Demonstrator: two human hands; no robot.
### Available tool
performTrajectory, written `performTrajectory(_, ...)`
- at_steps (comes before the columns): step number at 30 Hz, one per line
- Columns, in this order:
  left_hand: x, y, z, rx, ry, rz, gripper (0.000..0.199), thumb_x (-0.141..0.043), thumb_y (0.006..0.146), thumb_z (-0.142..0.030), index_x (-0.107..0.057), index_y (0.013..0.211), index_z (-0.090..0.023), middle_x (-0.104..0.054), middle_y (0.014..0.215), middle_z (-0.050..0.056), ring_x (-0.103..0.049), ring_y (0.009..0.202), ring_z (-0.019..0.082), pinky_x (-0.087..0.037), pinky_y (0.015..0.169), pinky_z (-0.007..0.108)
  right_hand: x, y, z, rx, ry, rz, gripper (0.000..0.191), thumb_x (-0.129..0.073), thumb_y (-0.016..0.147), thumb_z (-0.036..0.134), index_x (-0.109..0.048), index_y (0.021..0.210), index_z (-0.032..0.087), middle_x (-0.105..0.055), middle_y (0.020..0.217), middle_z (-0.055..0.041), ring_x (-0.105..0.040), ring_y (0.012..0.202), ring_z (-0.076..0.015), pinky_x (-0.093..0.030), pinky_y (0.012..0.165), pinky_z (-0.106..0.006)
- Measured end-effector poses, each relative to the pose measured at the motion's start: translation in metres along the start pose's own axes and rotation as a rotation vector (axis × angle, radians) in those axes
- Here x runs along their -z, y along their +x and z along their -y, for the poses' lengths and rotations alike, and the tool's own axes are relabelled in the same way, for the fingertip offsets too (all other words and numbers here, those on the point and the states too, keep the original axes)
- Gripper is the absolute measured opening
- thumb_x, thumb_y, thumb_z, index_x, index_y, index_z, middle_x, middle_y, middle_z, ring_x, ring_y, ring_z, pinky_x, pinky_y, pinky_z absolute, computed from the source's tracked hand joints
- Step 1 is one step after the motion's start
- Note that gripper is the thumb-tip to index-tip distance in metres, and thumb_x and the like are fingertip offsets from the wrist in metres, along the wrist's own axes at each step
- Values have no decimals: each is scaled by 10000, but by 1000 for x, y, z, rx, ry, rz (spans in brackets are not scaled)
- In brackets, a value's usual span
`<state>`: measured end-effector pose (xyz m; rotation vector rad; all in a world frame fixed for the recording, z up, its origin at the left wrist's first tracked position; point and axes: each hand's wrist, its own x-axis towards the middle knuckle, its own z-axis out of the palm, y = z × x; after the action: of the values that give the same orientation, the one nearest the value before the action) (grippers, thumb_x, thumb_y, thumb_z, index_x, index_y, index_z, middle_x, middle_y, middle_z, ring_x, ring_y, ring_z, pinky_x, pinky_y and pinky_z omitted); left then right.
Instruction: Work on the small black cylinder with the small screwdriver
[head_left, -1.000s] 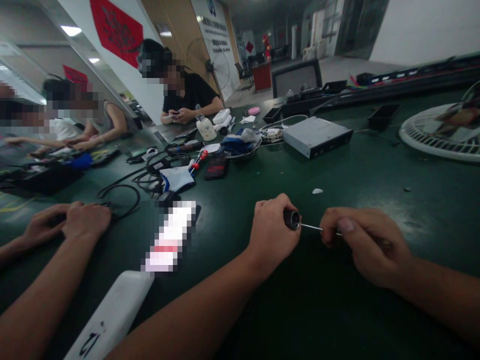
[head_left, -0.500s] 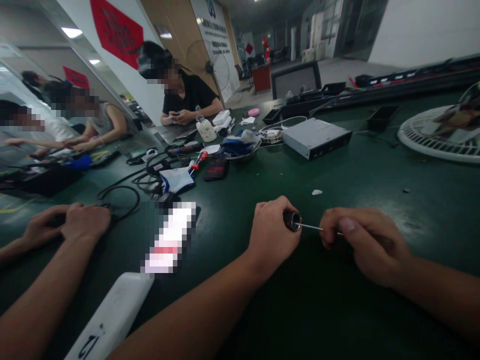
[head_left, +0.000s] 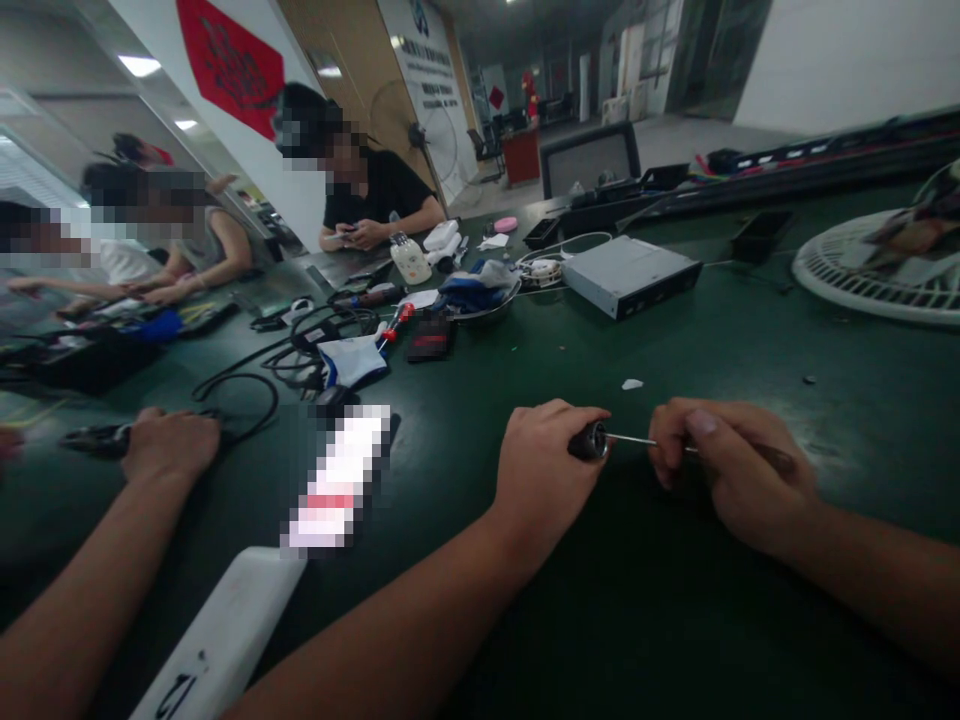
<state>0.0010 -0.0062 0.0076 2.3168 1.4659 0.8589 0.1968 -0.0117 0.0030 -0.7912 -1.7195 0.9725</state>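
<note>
Left hand (head_left: 544, 480) clamped on black knob (head_left: 589, 440), right hand (head_left: 731, 470) on steel shaft (head_left: 637, 439). Shaft runs left-right between them, hands just apart, above near green bench (head_left: 675, 620).

Open green bench top (head_left: 480, 385) lies ahead of the left hand (head_left: 547, 475) and right hand (head_left: 739, 475) — a grey metal box (head_left: 631, 277) stands beyond, a blurred white packet (head_left: 337, 480) to the left.

A red banner (head_left: 229, 65) is hanging on a white wall (head_left: 330, 200), with ceiling lights (head_left: 139, 66) shining.
Along the grey floor (head_left: 675, 140), a red counter (head_left: 523, 155) is standing far off, a pedestal fan (head_left: 397, 110) is standing by wood panelling (head_left: 341, 60), and a grey chair (head_left: 590, 158) is facing the surface's far edge.
</note>
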Motion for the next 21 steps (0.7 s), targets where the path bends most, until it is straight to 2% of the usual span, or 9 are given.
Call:
performTrajectory(3, 1, -3, -4, -42, 194, -12, 415, -634, 868, -107, -671, 1220, -323, -705, 1068, 3, -592, 986, 242, -381, 907, 459, -1, -1, 1, -23, -145, -54, 493, -364, 1058, 379, -558, 638, 208, -546, 551, -5, -512, 498, -137, -371, 492, -295)
performTrajectory(5, 2, -4, -7, -38, 284, -23, 470, -582, 872, -76, -647, 1266, -324, -677, 1111, 22, -559, 1020, 263, -354, 916, 475, -3, -2, 3, -40, -230, -48, 478, -390, 1051, 360, -564, 634, 206, -543, 540, 1, -512, 487, -133, -360, 481, -292)
performTrajectory(11, -3, -2, -4, 18, 300, -10, 480, -509, 910, -111, -501, 1379, -212, -636, 1179, 78, -566, 1043, 274, -380, 884, 453, -8, 2, 7, -113, -250, -26, 399, -467, 1029, 353, -604, 690, 194, -571, 590, 5, -540, 512, -125, -387, 470, -271)
performTrajectory(14, -6, -2, -2, 65, 218, -47, 370, -499, 936, -139, -478, 1304, -177, -640, 1152, 87, -589, 1041, 257, -403, 887, 428, -8, 5, 6, -131, -156, -68, 369, -486, 1025, 372, -617, 729, 194, -605, 644, -5, -587, 567, -133, -448, 502, -258)
performTrajectory(17, -7, -3, -1, 80, 169, -28, 194, -504, 935, -147, -507, 1125, -184, -641, 980, 59, -601, 891, 230, -422, 805, 392, -5, 6, 6, -134, -30, -115, 382, -475, 1025, 386, -608, 720, 198, -621, 660, -16, -604, 583, -139, -473, 497, -249)
performTrajectory(21, -7, -3, -1, 58, 189, -5, 196, -492, 919, -112, -497, 1096, -195, -625, 945, 40, -581, 852, 221, -413, 788, 388, -3, 6, 6, -169, 65, -81, 455, -432, 1025, 419, -565, 646, 204, -595, 597, -14, -576, 515, -135, -446, 468, -256)
